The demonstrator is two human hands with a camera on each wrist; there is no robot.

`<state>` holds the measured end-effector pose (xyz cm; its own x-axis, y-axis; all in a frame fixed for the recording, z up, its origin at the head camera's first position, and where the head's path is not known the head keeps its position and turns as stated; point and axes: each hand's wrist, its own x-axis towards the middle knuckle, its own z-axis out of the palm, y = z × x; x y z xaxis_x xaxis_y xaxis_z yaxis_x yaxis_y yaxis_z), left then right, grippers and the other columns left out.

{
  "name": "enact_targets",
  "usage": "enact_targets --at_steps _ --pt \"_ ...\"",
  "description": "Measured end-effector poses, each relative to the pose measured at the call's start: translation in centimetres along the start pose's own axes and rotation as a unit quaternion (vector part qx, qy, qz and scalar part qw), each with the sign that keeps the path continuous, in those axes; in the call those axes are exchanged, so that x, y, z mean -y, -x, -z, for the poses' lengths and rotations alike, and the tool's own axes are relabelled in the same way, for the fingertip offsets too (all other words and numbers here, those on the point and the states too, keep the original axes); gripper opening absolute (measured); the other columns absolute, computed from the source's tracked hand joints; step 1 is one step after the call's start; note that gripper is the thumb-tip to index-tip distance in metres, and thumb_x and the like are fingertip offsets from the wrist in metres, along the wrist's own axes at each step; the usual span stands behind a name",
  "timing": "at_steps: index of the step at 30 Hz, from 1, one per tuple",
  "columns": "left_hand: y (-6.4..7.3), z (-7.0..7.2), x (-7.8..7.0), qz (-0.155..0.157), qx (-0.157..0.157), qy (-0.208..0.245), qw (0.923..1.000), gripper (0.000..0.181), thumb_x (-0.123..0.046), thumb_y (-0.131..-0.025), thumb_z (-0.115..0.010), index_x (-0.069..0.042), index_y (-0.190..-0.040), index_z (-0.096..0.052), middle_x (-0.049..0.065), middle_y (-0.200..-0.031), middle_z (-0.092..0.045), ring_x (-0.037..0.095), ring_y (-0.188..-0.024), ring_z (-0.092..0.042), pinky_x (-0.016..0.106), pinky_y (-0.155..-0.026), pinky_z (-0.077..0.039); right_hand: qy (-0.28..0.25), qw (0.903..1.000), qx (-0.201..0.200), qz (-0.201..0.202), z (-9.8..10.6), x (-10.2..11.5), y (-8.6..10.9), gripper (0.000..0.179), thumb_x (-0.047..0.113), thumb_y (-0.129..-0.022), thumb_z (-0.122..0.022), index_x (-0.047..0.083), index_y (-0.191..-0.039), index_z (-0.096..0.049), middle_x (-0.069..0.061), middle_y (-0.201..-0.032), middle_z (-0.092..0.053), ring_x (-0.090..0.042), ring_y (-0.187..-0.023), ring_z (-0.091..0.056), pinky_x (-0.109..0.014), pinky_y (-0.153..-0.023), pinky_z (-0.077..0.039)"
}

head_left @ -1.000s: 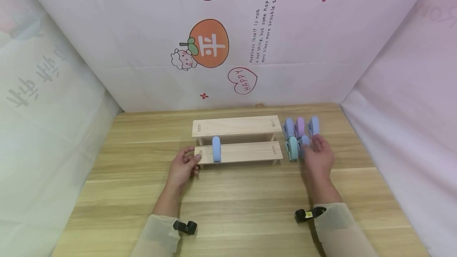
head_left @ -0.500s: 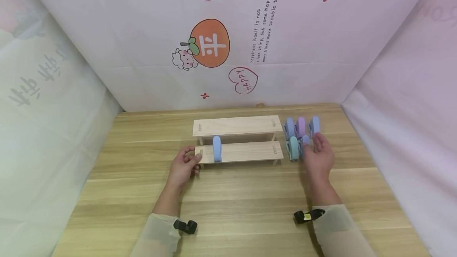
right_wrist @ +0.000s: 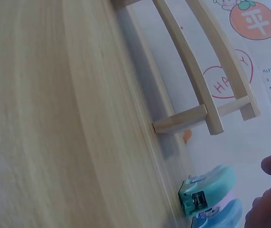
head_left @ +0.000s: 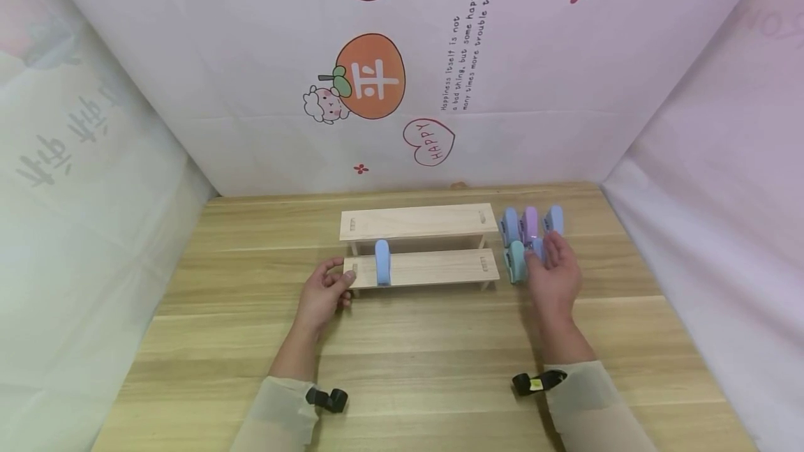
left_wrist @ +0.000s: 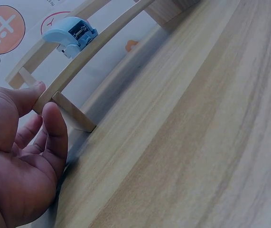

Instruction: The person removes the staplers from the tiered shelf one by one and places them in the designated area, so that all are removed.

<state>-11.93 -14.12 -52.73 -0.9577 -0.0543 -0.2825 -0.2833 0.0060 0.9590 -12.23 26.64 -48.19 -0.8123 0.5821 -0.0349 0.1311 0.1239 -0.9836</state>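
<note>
Two narrow wooden stands run one behind the other: a rear stand [head_left: 414, 222] and a front stand [head_left: 433, 267]. My left hand [head_left: 323, 295] pinches the front stand's left end, thumb on top, fingers below. A light blue plastic clip [head_left: 382, 262] is on that stand near its left end, and its spring shows in the left wrist view. My right hand [head_left: 554, 284] is over a blue clip [right_wrist: 223, 218], thumb at its left and fingers at its right in the head view. From the right wrist, a small gap separates them. Beside that clip stands a teal clip [head_left: 515, 261].
Behind the teal clip stand another blue clip [head_left: 509, 225], a purple clip [head_left: 528, 224] and a further blue clip [head_left: 553, 218]. They are close to the stands' right ends. A printed white cloth [head_left: 534, 124] hangs along the back edge of the wooden table [head_left: 408, 361].
My right hand has shifted slightly left over the front blue clip, its thumb now overlapping it more. My left hand keeps its hold on the front stand.
</note>
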Motion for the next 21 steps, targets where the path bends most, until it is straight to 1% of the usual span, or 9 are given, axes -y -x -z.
enact_targets --at_steps 4,7,13,21 --pt "0.0 0.0 0.0 -0.004 -0.001 -0.001 1.0000 0.057 -0.033 -0.092 -0.081 -0.018 -0.141 -0.056 0.008 -0.095 -0.065 0.018 -0.073 -0.064 0.028 -0.066 -0.061 -0.005 0.9998 0.004 0.020 -0.4 0.1 0.5 0.060 0.002 -0.094 -0.071 0.011 -0.150 -0.053 -0.009 -0.154 -0.051 -0.021 -0.144 -0.047 -0.033 -0.118 -0.038" --pt "0.1 0.0 0.0 -0.002 -0.003 0.000 1.0000 0.057 -0.034 -0.092 -0.082 -0.018 -0.140 -0.056 0.008 -0.096 -0.066 0.018 -0.074 -0.064 0.028 -0.066 -0.061 -0.010 0.9995 0.012 0.029 -0.7 0.2 0.8 0.059 0.001 -0.093 -0.072 0.011 -0.149 -0.054 -0.009 -0.153 -0.052 -0.022 -0.144 -0.048 -0.034 -0.117 -0.040" --pt "0.1 0.0 0.1 -0.002 -0.003 0.005 1.0000 0.055 -0.033 -0.091 -0.083 -0.020 -0.139 -0.057 0.008 -0.096 -0.065 0.019 -0.074 -0.064 0.030 -0.066 -0.061 -0.020 0.9978 0.031 0.055 -1.4 0.3 1.5 0.058 -0.001 -0.092 -0.073 0.007 -0.147 -0.055 -0.013 -0.152 -0.053 -0.027 -0.142 -0.048 -0.039 -0.116 -0.042" --pt "0.2 0.1 0.1 -0.008 0.005 0.002 1.0000 0.059 -0.035 -0.091 -0.083 -0.018 -0.141 -0.056 0.009 -0.097 -0.066 0.019 -0.074 -0.064 0.029 -0.067 -0.061 -0.026 0.9963 0.054 0.061 -2.2 0.6 2.2 0.059 -0.002 -0.092 -0.071 0.008 -0.148 -0.054 -0.013 -0.153 -0.052 -0.026 -0.144 -0.047 -0.033 -0.117 -0.039"
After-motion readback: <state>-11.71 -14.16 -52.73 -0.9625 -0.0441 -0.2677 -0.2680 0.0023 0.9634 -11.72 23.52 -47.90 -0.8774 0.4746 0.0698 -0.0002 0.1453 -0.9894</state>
